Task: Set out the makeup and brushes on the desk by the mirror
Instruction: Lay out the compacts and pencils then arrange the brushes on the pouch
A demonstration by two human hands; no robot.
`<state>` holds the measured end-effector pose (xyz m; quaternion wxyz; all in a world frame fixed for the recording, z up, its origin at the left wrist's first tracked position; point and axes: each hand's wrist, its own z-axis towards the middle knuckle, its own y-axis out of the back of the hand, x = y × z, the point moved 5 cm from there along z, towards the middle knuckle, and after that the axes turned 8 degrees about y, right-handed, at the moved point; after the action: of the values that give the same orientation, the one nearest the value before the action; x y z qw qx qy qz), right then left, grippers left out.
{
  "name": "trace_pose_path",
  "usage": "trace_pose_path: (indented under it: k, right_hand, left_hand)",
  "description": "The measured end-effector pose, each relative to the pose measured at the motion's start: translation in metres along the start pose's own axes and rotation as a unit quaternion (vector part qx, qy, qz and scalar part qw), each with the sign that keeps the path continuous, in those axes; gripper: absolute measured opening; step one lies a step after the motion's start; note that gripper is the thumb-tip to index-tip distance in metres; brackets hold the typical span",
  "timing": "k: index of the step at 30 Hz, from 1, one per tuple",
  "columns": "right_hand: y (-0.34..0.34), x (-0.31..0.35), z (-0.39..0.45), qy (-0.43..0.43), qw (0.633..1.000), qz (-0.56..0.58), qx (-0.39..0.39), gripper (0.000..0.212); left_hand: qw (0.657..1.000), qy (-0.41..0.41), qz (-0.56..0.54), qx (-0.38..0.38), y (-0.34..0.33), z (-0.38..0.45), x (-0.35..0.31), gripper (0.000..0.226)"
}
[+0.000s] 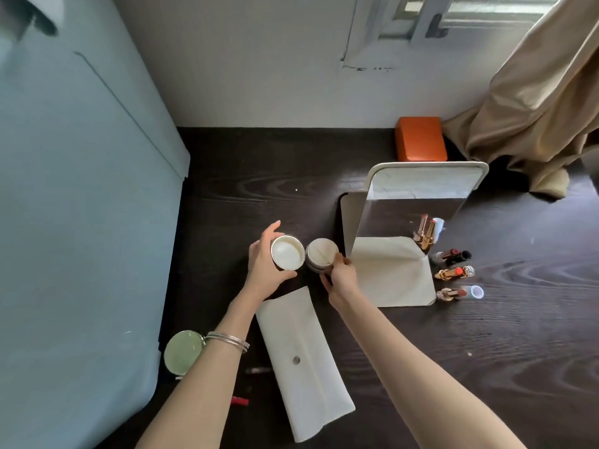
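Desk (259,176) dark wood, mirror (418,202) as landmark, tilted on stand.

White pouch (304,358) front-left of mirror, near desk edge; forearm sweep could knock it off.

Left hand (264,264) curled round lid (287,253), just left of mirror.

Right hand (340,277) pinching puff on open powder jar (321,256) beside mirror base; a jolt likely spills powder.

Lipsticks (453,272) uncapped right of mirror; could roll, smear.

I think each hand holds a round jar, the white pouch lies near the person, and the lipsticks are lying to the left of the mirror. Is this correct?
Not quite. In the head view the lipsticks lie to the right of the mirror, not the left. The rest holds: the left hand and right hand each hold a round jar, and the white pouch lies near the person.
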<state>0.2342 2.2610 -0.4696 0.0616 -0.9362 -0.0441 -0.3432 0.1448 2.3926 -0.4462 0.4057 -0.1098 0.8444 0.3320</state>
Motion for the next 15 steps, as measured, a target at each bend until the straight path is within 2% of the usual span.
trace_pose_path:
  k: [6,11,15]
  right_hand:
    - [-0.003,-0.007,0.009,0.037,0.998,-0.006,-0.045,0.033]
    - [0.002,-0.009,0.003,0.076,0.993,-0.028,-0.089,0.03]
    - [0.007,-0.007,-0.005,0.082,0.993,-0.014,-0.082,0.032]
  left_hand:
    - [0.995,0.014,0.069,-0.067,-0.001,-0.001,0.006,0.097]
    - [0.977,-0.021,0.197,-0.075,-0.008,0.0,0.008,0.089]
    - [0.971,-0.013,0.225,-0.082,-0.013,0.003,0.011,0.089]
